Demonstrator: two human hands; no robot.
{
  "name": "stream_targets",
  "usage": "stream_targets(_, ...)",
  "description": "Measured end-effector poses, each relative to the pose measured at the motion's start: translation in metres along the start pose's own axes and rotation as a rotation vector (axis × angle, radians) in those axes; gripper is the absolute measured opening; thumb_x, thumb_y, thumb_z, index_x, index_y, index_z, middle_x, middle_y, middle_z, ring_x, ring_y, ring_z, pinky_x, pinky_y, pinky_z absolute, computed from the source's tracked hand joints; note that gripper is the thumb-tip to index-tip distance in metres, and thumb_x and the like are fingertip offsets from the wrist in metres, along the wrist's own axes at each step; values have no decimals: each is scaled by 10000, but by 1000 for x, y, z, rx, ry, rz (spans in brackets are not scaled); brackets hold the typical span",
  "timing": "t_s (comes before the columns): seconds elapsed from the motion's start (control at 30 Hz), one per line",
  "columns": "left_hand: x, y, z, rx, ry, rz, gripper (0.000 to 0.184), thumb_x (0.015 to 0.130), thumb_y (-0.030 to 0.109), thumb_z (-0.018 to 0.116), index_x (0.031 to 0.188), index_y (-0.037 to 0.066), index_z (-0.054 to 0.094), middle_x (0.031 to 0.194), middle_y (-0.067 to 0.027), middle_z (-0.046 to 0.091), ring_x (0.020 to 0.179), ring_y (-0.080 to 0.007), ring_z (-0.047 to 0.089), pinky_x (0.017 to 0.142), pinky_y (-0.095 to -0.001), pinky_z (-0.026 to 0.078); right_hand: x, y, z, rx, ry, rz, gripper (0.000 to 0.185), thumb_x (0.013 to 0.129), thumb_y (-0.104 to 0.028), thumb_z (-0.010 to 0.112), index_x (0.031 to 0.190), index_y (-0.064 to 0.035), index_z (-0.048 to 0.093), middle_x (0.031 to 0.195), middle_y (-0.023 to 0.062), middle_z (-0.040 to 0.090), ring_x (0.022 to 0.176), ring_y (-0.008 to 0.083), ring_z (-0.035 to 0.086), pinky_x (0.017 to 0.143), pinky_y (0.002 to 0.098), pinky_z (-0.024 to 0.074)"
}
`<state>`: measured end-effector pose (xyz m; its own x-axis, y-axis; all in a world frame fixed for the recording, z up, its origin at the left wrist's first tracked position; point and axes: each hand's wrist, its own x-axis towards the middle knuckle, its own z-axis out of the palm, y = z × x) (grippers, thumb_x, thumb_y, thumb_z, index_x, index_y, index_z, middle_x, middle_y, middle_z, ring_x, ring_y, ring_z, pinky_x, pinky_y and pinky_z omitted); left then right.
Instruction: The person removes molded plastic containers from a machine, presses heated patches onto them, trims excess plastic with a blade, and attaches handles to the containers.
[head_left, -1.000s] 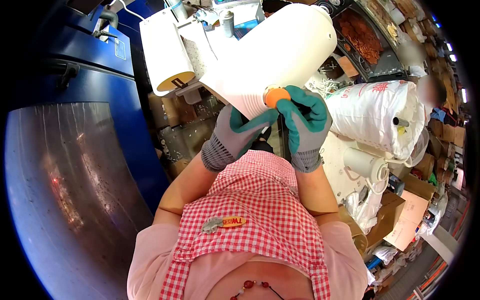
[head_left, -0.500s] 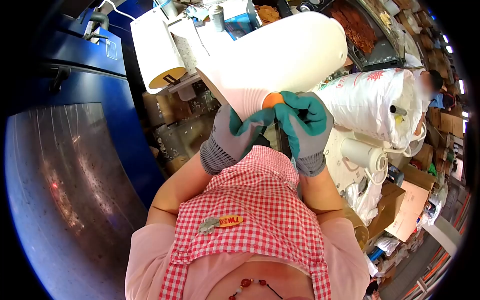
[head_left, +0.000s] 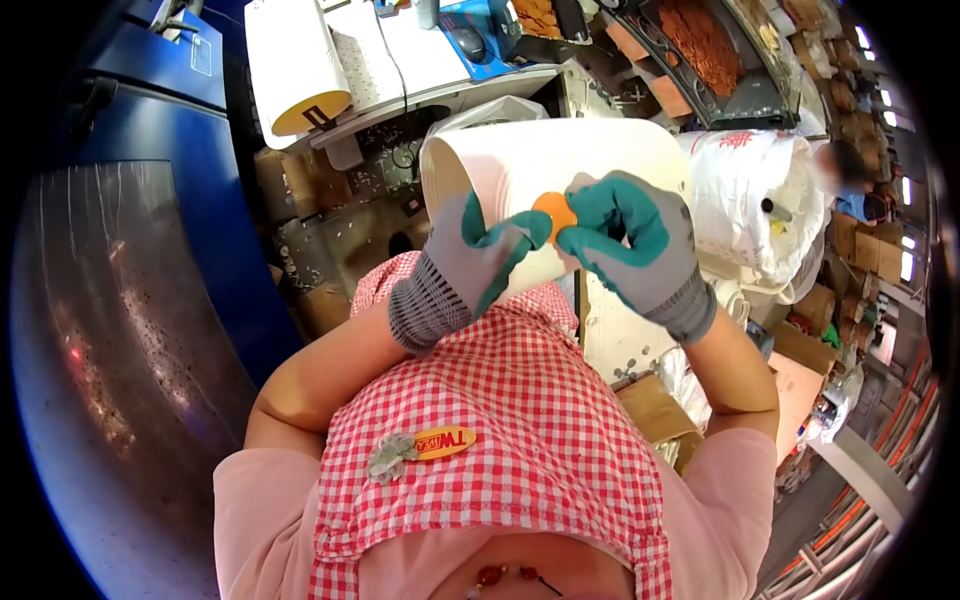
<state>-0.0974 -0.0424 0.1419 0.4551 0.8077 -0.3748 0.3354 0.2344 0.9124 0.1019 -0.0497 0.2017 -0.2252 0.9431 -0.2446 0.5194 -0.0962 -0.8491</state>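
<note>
A white plastic bucket (head_left: 600, 150) lies on its side in front of me, its open end towards the left and ribs near the rim. My left hand (head_left: 475, 245), in a grey and green glove, grips the bucket at its rim, the thumb stretched along the outside. An orange round piece (head_left: 553, 212) sits against the bucket's wall between both hands. Closed in a pinch, my right hand (head_left: 635, 235), gloved alike, has its fingertips at the right edge of this piece. The left thumb tip touches or nearly touches its left edge.
A blue machine (head_left: 200, 250) with a metal panel stands on the left. Behind are a white table (head_left: 440, 95) and a black crate (head_left: 760, 100) with brown pieces. A white sack (head_left: 740, 200) stands right, with cartons (head_left: 790, 350) below it. Another person (head_left: 850, 180) is far right.
The bucket has tilted to lie more level and come closer to me. My right hand has moved right and the elbow outward. More of the orange piece shows between the hands.
</note>
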Motion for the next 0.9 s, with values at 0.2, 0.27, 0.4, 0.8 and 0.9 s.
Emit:
stream_targets(0.2,-6,-40,-3,733,165,702,303,788,98,673,1077,61,588,895,-116,544,785,-260,569,621,-362,458,2,-7,15,94,5,77,124,815,0,675,871,-6,564,680,30,593,582,58,567,531,213,464)
stream_targets(0.27,-5,-45,-1,579,157,691,306,793,102,684,1077,43,587,900,-115,562,795,-244,594,636,-332,485,6,-5,14,-42,-56,-2,121,822,4,670,885,-5,566,684,30,603,576,62,568,526,216,464)
stream_targets(0.4,-10,-24,-1,-110,29,181,210,874,165,623,941,-31,588,800,-90,620,714,-129,602,593,-285,490,7,-8,15,-38,-91,31,123,821,2,673,880,-4,566,686,29,609,568,61,565,521,215,459)
stream_targets(0.8,-20,-36,-13,438,13,587,262,892,122,618,1066,-72,586,1033,-118,649,859,-155,638,763,-287,538,16,0,12,-144,-216,130,244,706,-147,820,755,-41,605,634,27,607,546,83,574,531,239,467)
stream_targets(0.9,-21,-24,-20,-576,-197,-128,293,884,107,635,1114,-61,568,1098,-123,630,890,-150,632,776,-287,538,13,3,16,-158,-230,70,244,704,-146,823,771,-39,614,624,27,612,547,87,579,535,239,469)
